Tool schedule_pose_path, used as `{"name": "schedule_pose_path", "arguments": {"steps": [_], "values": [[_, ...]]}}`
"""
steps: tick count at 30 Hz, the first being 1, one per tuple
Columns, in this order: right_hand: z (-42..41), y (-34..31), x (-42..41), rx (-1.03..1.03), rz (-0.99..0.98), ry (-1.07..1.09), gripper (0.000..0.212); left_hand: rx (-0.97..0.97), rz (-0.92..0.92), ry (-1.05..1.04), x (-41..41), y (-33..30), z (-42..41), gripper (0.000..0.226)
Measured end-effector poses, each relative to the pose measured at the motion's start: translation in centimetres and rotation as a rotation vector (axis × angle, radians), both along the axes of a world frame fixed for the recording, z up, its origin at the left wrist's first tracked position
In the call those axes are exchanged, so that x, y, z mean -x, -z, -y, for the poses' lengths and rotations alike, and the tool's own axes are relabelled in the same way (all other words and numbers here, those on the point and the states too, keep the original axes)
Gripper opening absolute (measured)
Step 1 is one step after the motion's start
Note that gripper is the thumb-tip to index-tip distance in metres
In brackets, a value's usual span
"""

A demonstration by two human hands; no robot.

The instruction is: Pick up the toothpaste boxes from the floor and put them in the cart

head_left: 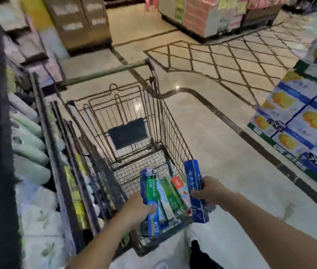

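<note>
Both hands held a fan of toothpaste boxes over the near end of the wire cart, the left hand gripping the green-blue boxes, the right hand clasping a dark blue box; motion blur obscured the shelves at left.

The toothpaste boxes are green, blue, white and red, and one box is dark blue. The cart is dark wire. The floor is beige with dark lines in a diamond pattern; the stacked cartons are blue, white and yellow.
</note>
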State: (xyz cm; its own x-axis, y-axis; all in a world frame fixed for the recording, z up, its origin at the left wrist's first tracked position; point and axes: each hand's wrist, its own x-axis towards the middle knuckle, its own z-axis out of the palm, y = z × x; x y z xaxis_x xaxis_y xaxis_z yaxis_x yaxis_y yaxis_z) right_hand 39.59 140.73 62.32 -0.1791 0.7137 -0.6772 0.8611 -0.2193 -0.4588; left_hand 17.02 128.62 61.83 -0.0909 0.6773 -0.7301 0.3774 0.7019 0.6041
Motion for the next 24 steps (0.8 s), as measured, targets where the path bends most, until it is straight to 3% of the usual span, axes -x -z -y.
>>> {"name": "schedule_pose_path", "arguments": {"steps": [4,11,14,17,19,24], "values": [[-4.7,5.0,1.6,0.058,0.118,-0.184,0.024,0.113,-0.020,-0.109,-0.2,3.4,-1.7,0.017],[-8.4,16.2,2.9,0.138,0.222,-0.290,0.040,0.355,-0.001,-0.232,-2.5,11.4,-4.7,0.088],[-8.1,19.8,3.8,0.134,0.218,-0.360,0.037,0.405,0.009,-0.271,-4.2,13.4,-5.3,0.092],[-7.9,22.3,4.3,0.112,0.231,-0.420,0.006,0.409,0.008,-0.284,-5.6,15.7,-4.9,0.087],[-7.9,24.0,4.3,0.085,0.251,-0.490,0.009,0.377,0.018,-0.306,-6.2,16.9,-4.4,0.077],[-8.0,25.4,3.9,0.053,0.277,-0.497,0.020,0.348,0.041,-0.348,-6.9,18.4,-4.7,0.080]]}}
